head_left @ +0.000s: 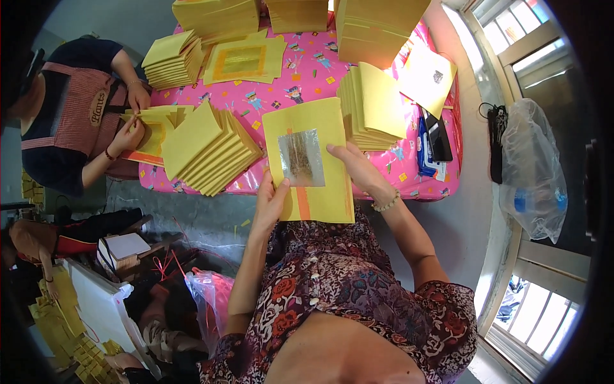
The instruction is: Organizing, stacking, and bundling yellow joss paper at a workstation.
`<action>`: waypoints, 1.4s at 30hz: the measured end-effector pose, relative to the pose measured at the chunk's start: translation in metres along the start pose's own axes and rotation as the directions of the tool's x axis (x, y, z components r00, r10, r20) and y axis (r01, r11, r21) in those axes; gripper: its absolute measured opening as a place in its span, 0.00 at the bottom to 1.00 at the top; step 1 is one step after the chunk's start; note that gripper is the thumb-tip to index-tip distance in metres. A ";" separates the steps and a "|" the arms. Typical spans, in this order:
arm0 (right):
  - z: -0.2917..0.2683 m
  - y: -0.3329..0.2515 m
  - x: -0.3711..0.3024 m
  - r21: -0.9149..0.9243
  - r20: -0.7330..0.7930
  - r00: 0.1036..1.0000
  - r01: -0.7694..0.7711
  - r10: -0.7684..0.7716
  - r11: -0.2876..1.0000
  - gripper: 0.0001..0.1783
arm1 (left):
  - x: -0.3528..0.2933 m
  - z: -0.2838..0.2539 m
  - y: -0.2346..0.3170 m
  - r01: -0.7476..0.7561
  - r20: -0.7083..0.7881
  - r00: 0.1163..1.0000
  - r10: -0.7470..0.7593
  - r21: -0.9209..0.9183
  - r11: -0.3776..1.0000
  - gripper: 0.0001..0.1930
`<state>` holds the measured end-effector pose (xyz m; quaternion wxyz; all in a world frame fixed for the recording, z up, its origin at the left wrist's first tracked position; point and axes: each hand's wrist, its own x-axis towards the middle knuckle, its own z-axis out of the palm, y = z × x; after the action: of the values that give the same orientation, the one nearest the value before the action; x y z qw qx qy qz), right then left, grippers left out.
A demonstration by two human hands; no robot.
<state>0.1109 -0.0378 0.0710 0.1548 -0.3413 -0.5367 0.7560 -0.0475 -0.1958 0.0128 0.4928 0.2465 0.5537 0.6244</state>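
Observation:
Above my lap, at the table's near edge, I hold a yellow sheet of joss paper [329, 200] in both hands. It is tilted slightly and bears a shiny silver foil square [300, 157] and an orange stripe. My left hand [272, 197] grips its lower left edge, with the thumb on the front. At the right edge my right hand [359, 168] holds on, thumb on top; its other fingers are mostly hidden behind. Close by on the left lies a fanned stack of folded yellow paper [208, 150]. Another folded stack [374, 109] is just beyond my right hand.
The table has a pink patterned cover [256, 96]. Tall yellow stacks [380, 32] stand at its far side. A phone [438, 137] and a blue-and-white packet [423, 153] lie on the right. A co-worker [83, 115] handles yellow paper at the left. A clear plastic bag [534, 169] hangs right.

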 end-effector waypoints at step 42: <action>0.022 0.008 -0.005 -0.331 -0.195 0.784 0.513 -0.589 0.792 0.20 | 0.023 0.020 0.048 -0.477 -0.102 0.864 0.494 0.153 0.866 0.19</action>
<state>0.1008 -0.0589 0.0697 0.4010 -0.2916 -0.6791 0.5413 -0.0561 -0.1613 0.0571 0.2641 0.3640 0.5435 0.7088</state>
